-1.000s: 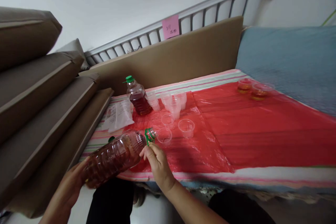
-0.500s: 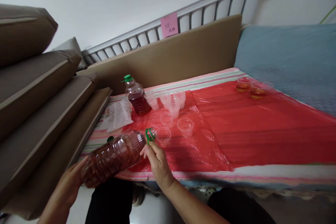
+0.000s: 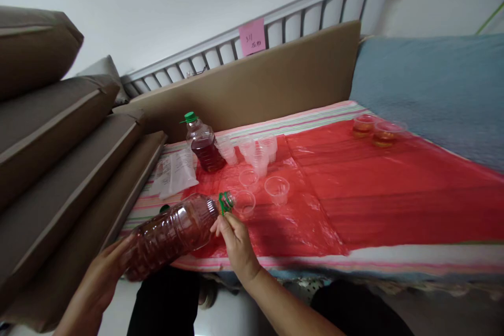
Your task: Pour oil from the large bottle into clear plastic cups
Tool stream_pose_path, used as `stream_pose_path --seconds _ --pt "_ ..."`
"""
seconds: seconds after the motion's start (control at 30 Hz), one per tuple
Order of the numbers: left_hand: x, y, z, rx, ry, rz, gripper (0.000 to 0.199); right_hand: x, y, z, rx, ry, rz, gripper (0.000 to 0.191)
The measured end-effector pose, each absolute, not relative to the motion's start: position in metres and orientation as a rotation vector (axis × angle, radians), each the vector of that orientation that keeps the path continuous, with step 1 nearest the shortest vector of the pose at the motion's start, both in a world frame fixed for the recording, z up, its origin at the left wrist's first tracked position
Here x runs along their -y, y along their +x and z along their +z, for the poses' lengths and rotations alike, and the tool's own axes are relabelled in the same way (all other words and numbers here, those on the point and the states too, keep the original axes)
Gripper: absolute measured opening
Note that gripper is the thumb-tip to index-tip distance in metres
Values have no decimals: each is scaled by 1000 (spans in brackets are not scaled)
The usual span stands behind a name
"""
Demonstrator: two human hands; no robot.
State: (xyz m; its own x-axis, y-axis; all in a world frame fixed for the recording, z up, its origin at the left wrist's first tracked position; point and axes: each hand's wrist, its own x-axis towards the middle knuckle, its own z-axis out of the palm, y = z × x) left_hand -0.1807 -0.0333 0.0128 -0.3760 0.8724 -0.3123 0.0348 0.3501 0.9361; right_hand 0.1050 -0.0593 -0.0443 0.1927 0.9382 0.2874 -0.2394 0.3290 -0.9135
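A large clear plastic bottle [image 3: 169, 236] of reddish-brown liquid lies tilted between my hands, its open mouth pointing right. My left hand [image 3: 108, 268] is closed round its base. Near the neck, my right hand [image 3: 234, 244] grips the green handle ring [image 3: 225, 203]. Right at the mouth stands a clear plastic cup [image 3: 244, 203]; I cannot tell whether liquid is running into it. Close by are two more clear cups, one behind [image 3: 249, 179] and one to the right [image 3: 277, 190]. Part of a green cap [image 3: 164, 209] shows behind the bottle.
A second bottle [image 3: 207, 152] with a green cap stands upright beside several stacks of cups [image 3: 260, 155]. Two cups with amber liquid [image 3: 384, 135] sit at the far right of the red plastic sheet [image 3: 374, 194]. A plastic packet [image 3: 179, 173] lies left, near stacked cushions [image 3: 79, 184].
Both hands keep the same grip and the bottle stays tilted at the mouth of the same cup. The whole view has shifted very slightly.
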Motion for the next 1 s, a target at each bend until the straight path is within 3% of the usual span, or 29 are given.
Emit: stream_pose_path --seconds 0.2,0.83,1.0 --pt "33 -177 16 -1714 786 1167 23 58 105 -46 1016 -856 992 44" --pt "37 -175 21 -1752 864 1159 27 59 105 -46 974 -880 1007 45" --pt "37 -168 26 -1748 838 1155 20 58 105 -47 963 -885 1001 46"
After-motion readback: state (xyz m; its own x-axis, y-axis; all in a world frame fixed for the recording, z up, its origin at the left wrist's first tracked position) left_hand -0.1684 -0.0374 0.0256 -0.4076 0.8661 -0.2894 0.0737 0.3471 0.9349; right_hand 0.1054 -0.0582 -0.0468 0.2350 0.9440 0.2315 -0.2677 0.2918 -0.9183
